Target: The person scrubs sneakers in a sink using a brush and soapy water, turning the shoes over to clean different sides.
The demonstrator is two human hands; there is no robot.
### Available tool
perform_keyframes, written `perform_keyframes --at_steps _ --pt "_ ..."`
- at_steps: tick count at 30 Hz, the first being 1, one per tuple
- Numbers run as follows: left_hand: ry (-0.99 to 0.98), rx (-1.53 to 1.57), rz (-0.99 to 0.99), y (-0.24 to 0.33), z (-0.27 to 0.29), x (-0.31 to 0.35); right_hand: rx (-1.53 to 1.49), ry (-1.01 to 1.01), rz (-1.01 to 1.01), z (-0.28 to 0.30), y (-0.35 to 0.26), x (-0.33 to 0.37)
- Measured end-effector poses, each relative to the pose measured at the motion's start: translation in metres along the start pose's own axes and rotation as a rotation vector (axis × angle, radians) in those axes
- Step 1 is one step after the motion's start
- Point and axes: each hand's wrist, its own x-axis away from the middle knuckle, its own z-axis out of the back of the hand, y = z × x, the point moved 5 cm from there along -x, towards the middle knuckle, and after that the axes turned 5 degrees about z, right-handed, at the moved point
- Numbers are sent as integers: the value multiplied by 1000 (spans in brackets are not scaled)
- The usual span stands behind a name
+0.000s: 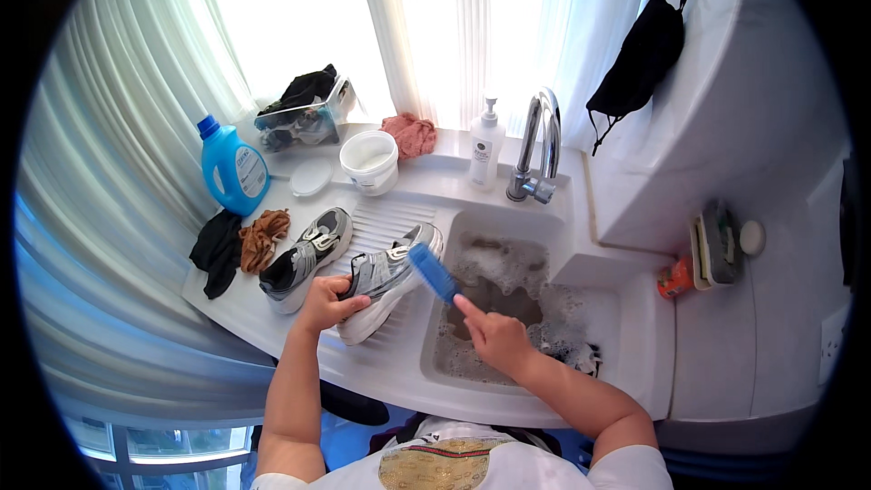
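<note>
My left hand [330,305] grips a grey and white sneaker [386,274] by its heel, tilted over the ribbed drainboard [408,331]. In my right hand [494,334] is a blue scrub brush [433,273], held by its handle with the index finger stretched along it. The brush head is at the sneaker's toe end; whether the bristles touch it I cannot tell. A second grey sneaker [311,259] with a black lining lies just left of the held one. Under my right hand, the white sink [626,327] holds murky, foamy water [494,299] with something dark and white at its right.
Behind the sink stand a chrome faucet [535,150] and a white pump bottle [486,147]. A white tub [369,163], pink cloth [410,134], blue detergent bottle [234,168], clear bin [304,113] and dark and brown cloths [263,240] line the counter. A black mask [640,54] hangs at right.
</note>
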Motion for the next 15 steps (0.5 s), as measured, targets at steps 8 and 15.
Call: perform_keyframes --at_steps 8,15 --pt "96 191 220 0 -17 12 160 -27 156 -24 -32 16" --pt "202 150 208 16 -58 31 -113 -89 184 1 -31 34"
